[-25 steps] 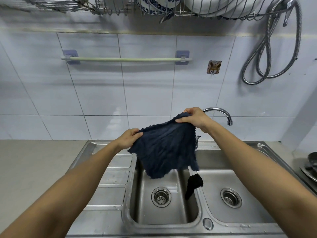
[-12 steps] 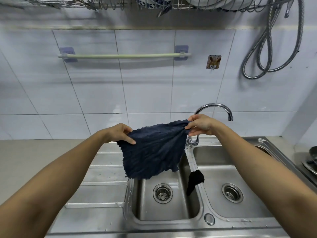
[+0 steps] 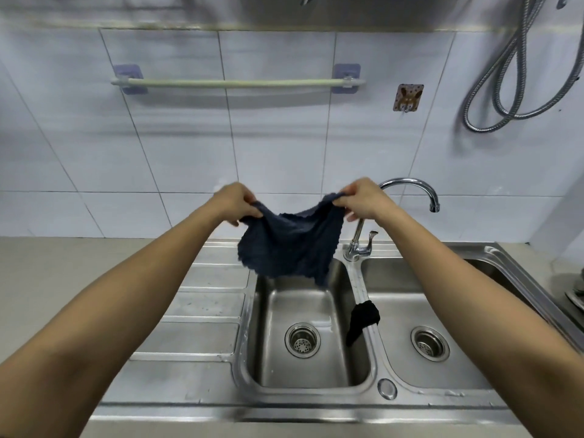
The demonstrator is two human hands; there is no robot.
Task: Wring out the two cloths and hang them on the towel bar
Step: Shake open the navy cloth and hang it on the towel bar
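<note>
Pinching the dark blue cloth's (image 3: 289,245) top corners, my left hand (image 3: 232,202) and right hand (image 3: 363,199) spread it open for draping over the towel bar (image 3: 237,83).

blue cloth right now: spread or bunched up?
Spread, loosely. The blue cloth hangs open between the left hand and right hand, each pinching a top corner; the top edge sags between them.

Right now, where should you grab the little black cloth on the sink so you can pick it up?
Grab the black cloth at its bunched top, where it sits folded over the divider between the two basins. Come from above with the right hand, which looks nearer. Its tail hangs down into the left basin, so lifting straight up should probably free it cleanly.
</note>
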